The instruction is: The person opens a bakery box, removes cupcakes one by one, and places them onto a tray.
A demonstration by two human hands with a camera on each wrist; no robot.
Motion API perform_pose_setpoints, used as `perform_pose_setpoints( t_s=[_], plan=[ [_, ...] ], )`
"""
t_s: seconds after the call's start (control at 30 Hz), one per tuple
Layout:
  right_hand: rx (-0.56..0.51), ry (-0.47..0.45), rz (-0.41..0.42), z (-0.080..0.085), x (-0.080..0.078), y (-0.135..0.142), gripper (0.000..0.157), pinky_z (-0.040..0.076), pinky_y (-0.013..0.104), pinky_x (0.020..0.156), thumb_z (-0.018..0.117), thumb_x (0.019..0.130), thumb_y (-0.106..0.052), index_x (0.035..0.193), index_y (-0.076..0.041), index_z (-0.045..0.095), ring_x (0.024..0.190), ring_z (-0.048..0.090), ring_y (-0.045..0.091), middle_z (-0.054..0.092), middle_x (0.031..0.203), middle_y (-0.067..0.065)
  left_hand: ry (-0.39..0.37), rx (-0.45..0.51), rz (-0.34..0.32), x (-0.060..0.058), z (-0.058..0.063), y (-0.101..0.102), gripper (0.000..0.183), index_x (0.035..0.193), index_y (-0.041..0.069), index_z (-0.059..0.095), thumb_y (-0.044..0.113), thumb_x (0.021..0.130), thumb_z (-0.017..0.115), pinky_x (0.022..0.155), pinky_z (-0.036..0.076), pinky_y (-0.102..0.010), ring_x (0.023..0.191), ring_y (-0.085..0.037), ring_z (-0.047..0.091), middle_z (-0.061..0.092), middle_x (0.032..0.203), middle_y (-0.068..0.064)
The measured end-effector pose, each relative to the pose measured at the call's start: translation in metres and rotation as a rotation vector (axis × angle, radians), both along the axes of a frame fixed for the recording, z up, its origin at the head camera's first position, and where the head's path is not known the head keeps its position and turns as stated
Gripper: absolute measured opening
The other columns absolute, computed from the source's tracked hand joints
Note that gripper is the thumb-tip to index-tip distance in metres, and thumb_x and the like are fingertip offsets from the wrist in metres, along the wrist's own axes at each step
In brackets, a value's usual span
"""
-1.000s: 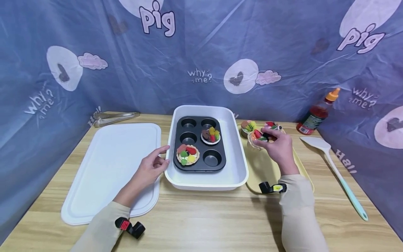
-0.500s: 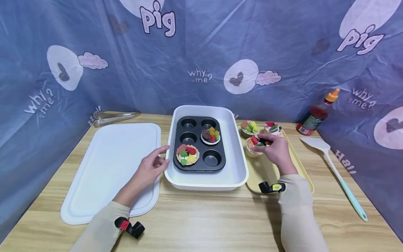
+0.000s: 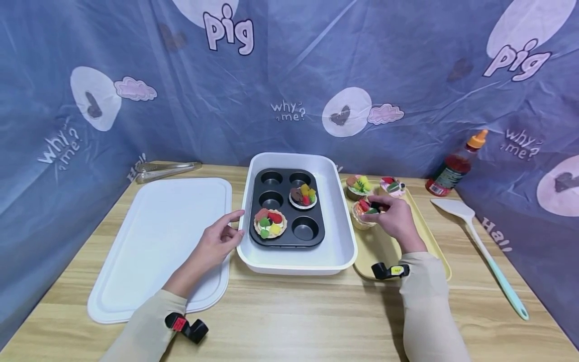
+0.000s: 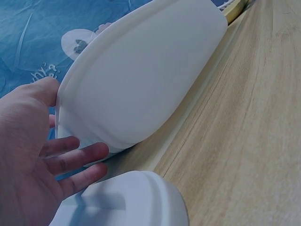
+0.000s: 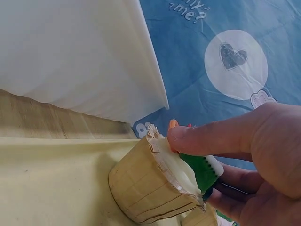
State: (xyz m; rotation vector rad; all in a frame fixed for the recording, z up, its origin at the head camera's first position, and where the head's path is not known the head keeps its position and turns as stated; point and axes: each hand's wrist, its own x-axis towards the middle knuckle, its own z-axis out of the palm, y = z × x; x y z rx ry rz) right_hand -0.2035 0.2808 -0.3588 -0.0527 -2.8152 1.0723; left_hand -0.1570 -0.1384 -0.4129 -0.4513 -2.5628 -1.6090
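My right hand [image 3: 396, 219] pinches a fruit-topped cupcake [image 3: 362, 221] by its topping, over the left side of the yellow tray [image 3: 377, 256]. In the right wrist view the cupcake's pale pleated case [image 5: 143, 181] shows, with the thumb against cream and green decoration; the fingers beyond are partly hidden. My left hand [image 3: 219, 239] is at the left side of a white deep pan [image 3: 296, 268], its thumb and index fingertips at the rim and its other fingers loosely spread. A black muffin tin [image 3: 258, 188] inside the pan bears a fruit tart [image 3: 270, 224] and a chocolate-topped cupcake [image 3: 302, 196].
Two more cupcakes, one with yellow topping [image 3: 358, 187] and one with pink topping [image 3: 391, 187], stand at the tray's back. Left lies a white board [image 3: 167, 241] with metal tongs [image 3: 167, 170] behind. Rightward are a sauce bottle [image 3: 457, 166] and a spatula [image 3: 479, 241].
My right hand has brought the cupcake slightly left and down toward the tray, uncovering the pink-topped one behind. The left hand has stayed at the pan's rim.
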Motion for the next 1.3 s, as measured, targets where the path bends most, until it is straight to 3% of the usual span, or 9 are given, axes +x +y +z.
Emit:
perform_pose_setpoints(
  t_s=[0.27, 0.5, 0.73, 0.87, 1.0, 1.1, 1.23, 1.3],
  plan=[
    [-0.006, -0.011, 0.010, 0.000, -0.001, 0.001, 0.063, 0.046, 0.022, 0.085, 0.087, 0.075, -0.014, 0.132, 0.001, 0.064, 0.118, 0.063, 0.039, 0.063, 0.132, 0.026, -0.002, -0.003, 0.001, 0.000, 0.000, 0.000, 0.049, 0.142, 0.003, 0.053, 0.001, 0.094, 0.065, 0.068, 0.050, -0.020, 0.074, -0.010, 0.061, 0.071, 0.085, -0.013],
    [-0.017, -0.001, 0.025, 0.000, -0.001, 0.002, 0.064, 0.049, 0.036, 0.097, 0.086, 0.076, -0.011, 0.133, 0.004, 0.062, 0.122, 0.061, 0.040, 0.061, 0.137, 0.024, -0.001, 0.005, -0.004, 0.000, 0.000, -0.001, 0.049, 0.142, 0.003, 0.053, 0.001, 0.095, 0.065, 0.068, 0.051, -0.019, 0.074, -0.010, 0.061, 0.071, 0.086, -0.015],
    [-0.080, 0.018, 0.033, 0.001, -0.001, 0.004, 0.063, 0.044, 0.005, 0.077, 0.084, 0.076, -0.007, 0.134, 0.005, 0.061, 0.121, 0.061, 0.042, 0.061, 0.138, 0.024, -0.010, -0.002, -0.002, 0.000, 0.000, 0.000, 0.050, 0.143, 0.003, 0.052, 0.001, 0.095, 0.064, 0.069, 0.051, -0.019, 0.075, -0.012, 0.062, 0.072, 0.087, -0.016],
    [-0.085, 0.038, 0.031, 0.003, -0.001, 0.005, 0.062, 0.054, 0.024, 0.090, 0.085, 0.078, -0.009, 0.134, 0.004, 0.061, 0.121, 0.061, 0.042, 0.062, 0.136, 0.023, -0.016, -0.005, 0.002, 0.000, 0.000, 0.000, 0.050, 0.143, 0.003, 0.052, 0.002, 0.095, 0.064, 0.069, 0.051, -0.019, 0.076, -0.012, 0.062, 0.072, 0.087, -0.016],
    [-0.097, 0.065, 0.016, 0.009, 0.000, 0.005, 0.061, 0.050, 0.047, 0.101, 0.085, 0.080, -0.012, 0.134, 0.004, 0.061, 0.121, 0.061, 0.042, 0.063, 0.134, 0.024, -0.014, -0.002, 0.004, 0.000, 0.000, 0.000, 0.049, 0.143, 0.002, 0.052, 0.001, 0.095, 0.065, 0.068, 0.051, -0.019, 0.075, -0.012, 0.062, 0.072, 0.087, -0.016],
    [-0.106, 0.096, -0.013, 0.014, 0.001, 0.004, 0.058, 0.049, 0.047, 0.103, 0.084, 0.082, -0.015, 0.133, 0.003, 0.062, 0.120, 0.062, 0.032, 0.064, 0.133, 0.022, -0.012, 0.000, 0.001, 0.000, -0.001, 0.000, 0.049, 0.142, 0.002, 0.052, 0.001, 0.095, 0.065, 0.068, 0.051, -0.019, 0.075, -0.011, 0.062, 0.072, 0.086, -0.016],
    [-0.107, 0.144, -0.062, 0.021, 0.003, 0.001, 0.053, 0.050, 0.045, 0.104, 0.082, 0.084, -0.018, 0.131, 0.001, 0.065, 0.105, 0.057, -0.003, 0.067, 0.130, 0.020, -0.006, -0.003, -0.003, -0.001, -0.001, 0.000, 0.049, 0.142, 0.002, 0.052, 0.002, 0.095, 0.065, 0.068, 0.050, -0.020, 0.074, -0.011, 0.061, 0.072, 0.086, -0.016],
    [-0.103, 0.162, -0.073, 0.025, 0.004, -0.001, 0.050, 0.051, 0.042, 0.102, 0.081, 0.086, -0.019, 0.130, 0.000, 0.066, 0.097, 0.050, -0.013, 0.068, 0.128, 0.019, 0.001, 0.001, -0.003, -0.001, -0.001, 0.000, 0.049, 0.142, 0.002, 0.053, 0.002, 0.094, 0.065, 0.068, 0.050, -0.020, 0.074, -0.010, 0.061, 0.072, 0.086, -0.016]
  ],
)
